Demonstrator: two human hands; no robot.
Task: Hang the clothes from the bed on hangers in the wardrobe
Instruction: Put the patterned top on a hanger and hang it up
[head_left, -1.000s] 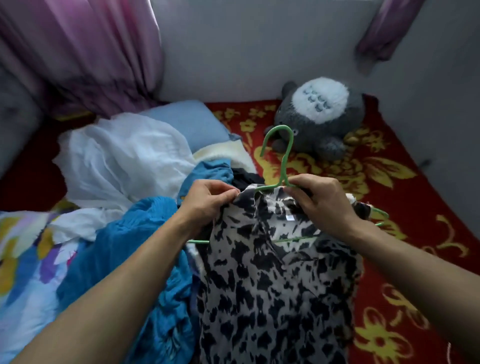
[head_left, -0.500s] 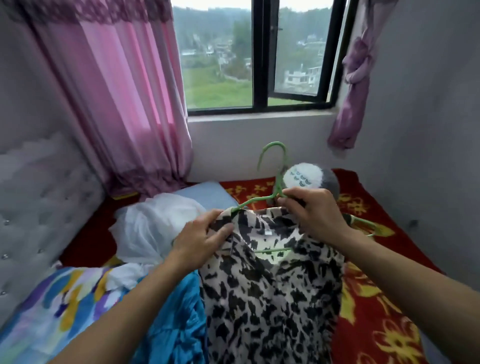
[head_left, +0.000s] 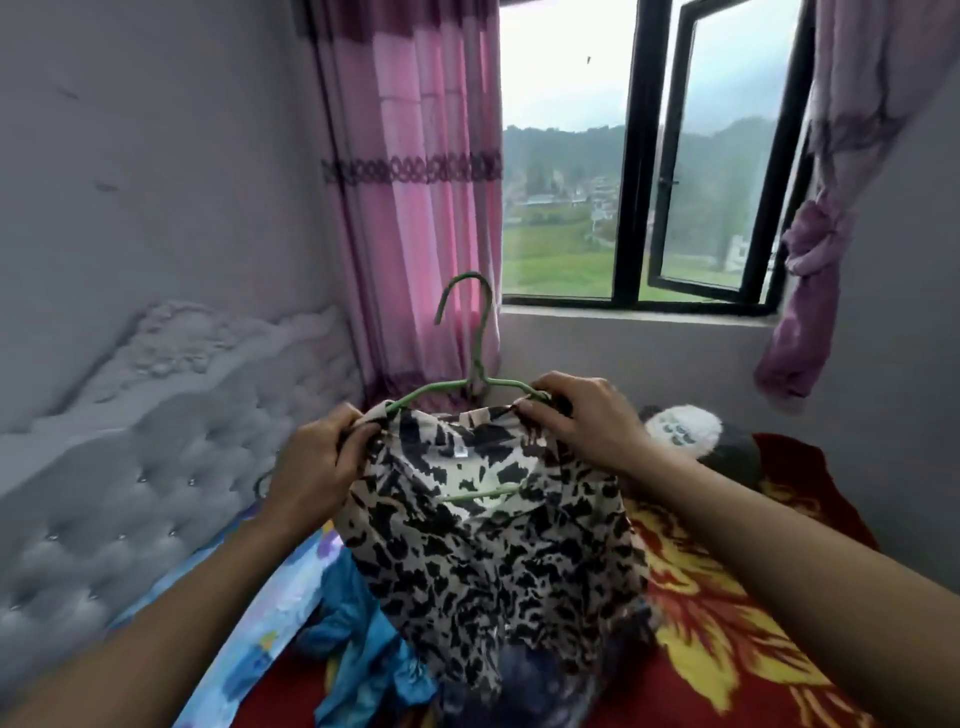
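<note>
Head view: left hand (head_left: 317, 457) pinches the spotted top (head_left: 493, 545) over the green hanger (head_left: 475, 385), left end; right hand (head_left: 576, 415) clamps the right end; best seat both shoulders evenly.

Bed (head_left: 852, 525): red blanket (head_left: 717, 629) with yellow flowers.
Near left: crumpled blue garment (head_left: 363, 644), flowered blue sheet (head_left: 270, 613).
Far right: grey-and-white plush toy (head_left: 727, 447).

Animal-print garment (head_left: 483, 525) on green hanger (head_left: 470, 358)
</note>
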